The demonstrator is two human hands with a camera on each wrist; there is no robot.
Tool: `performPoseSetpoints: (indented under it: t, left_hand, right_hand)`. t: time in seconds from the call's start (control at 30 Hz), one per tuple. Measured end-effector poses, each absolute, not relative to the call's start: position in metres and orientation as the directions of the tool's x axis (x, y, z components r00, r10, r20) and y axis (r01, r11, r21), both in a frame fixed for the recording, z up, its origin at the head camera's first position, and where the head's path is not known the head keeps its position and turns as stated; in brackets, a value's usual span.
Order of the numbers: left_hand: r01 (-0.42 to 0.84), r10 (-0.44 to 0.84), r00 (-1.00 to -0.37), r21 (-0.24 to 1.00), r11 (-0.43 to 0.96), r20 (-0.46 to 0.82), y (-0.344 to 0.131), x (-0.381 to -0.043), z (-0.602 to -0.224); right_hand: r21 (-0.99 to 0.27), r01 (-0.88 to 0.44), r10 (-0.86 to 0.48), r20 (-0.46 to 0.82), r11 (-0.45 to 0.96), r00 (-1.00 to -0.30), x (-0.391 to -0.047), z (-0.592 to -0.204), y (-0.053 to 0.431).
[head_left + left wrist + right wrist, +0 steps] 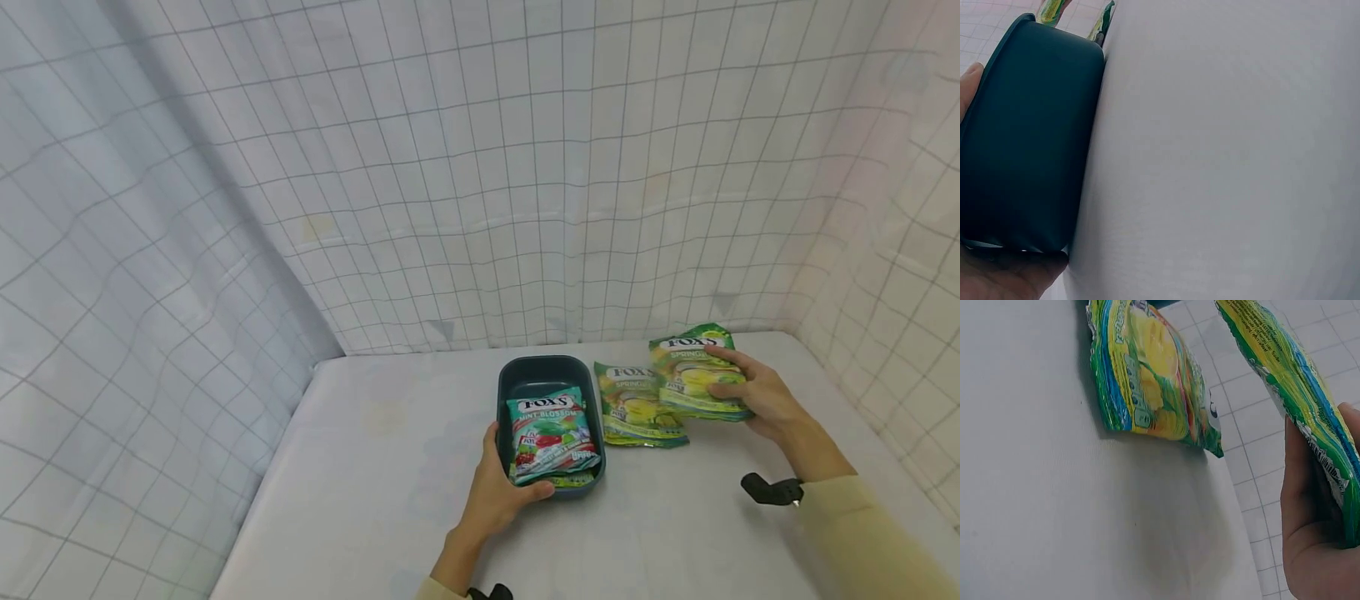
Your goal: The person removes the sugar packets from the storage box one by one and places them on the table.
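1. Head: high above both hands' work, facing forward-down, distant.
2. Left wrist: close beside left hand [496, 492], facing teal tub [1029, 137]; shared with head.
3. Right wrist: close beside right hand [765, 398], facing held Fox's packet [1310, 394]; likewise shared.

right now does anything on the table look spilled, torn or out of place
Nothing stands out: the mint packet lies in the dark container, one green-yellow packet lies beside it, and the right hand holds another packet. No spill or tear shows.

Soft, diffuse light casts a faint shadow [1172, 506] on the tabletop [1029, 487], both wrist views looking dim
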State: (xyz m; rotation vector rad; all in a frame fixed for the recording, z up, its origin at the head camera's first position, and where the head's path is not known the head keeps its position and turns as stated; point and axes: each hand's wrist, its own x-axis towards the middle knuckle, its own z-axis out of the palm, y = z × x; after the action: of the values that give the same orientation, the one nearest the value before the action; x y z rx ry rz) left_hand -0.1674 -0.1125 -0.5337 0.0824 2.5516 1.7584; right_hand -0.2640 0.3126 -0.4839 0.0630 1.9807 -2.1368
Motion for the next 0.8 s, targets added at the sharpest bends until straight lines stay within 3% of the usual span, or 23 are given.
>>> performPoseSetpoints:
  t: [0.8]
  left_hand:
    - [0.047, 0.085, -0.996, 0.946, 0.321, 0.021, -0.114, -0.166, -0.536]
  right_hand:
    - [-0.967, 0.225, -0.105, -0.238, 0.121, -0.966, -0.265, -0.520, 0.350]
